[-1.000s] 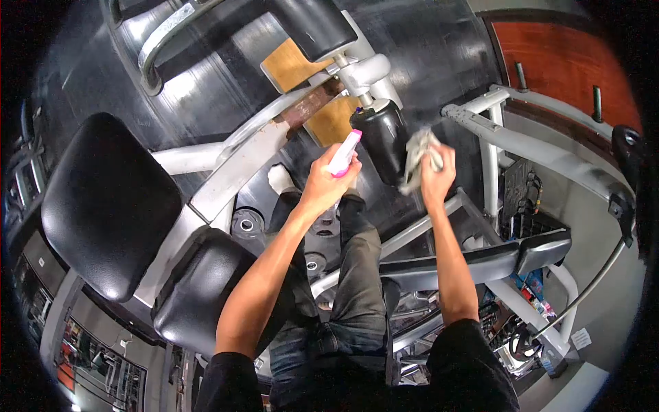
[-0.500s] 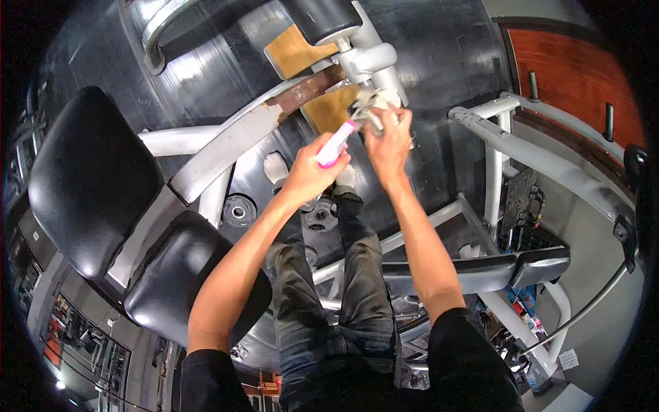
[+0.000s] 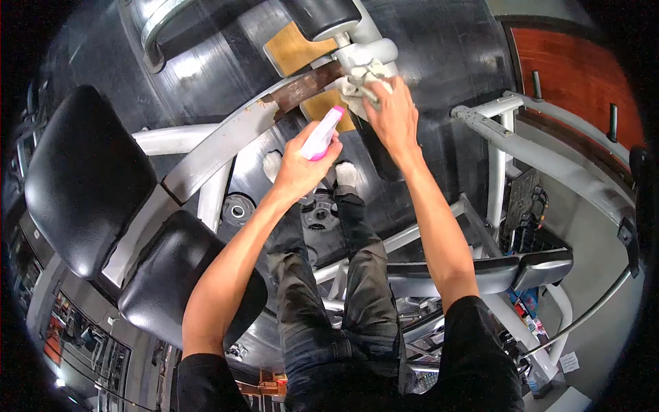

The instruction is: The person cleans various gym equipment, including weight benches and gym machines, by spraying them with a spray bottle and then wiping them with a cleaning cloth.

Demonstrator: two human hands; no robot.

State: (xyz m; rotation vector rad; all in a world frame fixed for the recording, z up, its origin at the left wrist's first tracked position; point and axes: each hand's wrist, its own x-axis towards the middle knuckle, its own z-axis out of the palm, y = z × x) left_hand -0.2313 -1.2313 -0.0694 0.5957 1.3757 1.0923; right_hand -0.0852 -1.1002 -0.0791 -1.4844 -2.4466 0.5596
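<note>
My left hand (image 3: pixel 305 161) is wrapped round a white bottle with pink ends (image 3: pixel 322 134), which is tilted up and to the right. A crumpled whitish cloth (image 3: pixel 358 84) is in my right hand (image 3: pixel 394 113), its fingers pressed on it. The cloth lies against the grey metal joint (image 3: pixel 367 53) of a gym machine, just below a black roller pad (image 3: pixel 321 15). A worn, brownish section of the curved machine arm (image 3: pixel 302 89) runs leftward from there.
A black padded seat and backrest (image 3: pixel 89 182) stand at the left. Weight plates (image 3: pixel 321 214) lie on the floor near my feet. Grey metal frames (image 3: pixel 549 151) and a black padded bench (image 3: pixel 487 273) are at the right.
My right hand has moved up slightly with the cloth, onto the metal joint. My left hand and the bottle have shifted a little to the left and up.
</note>
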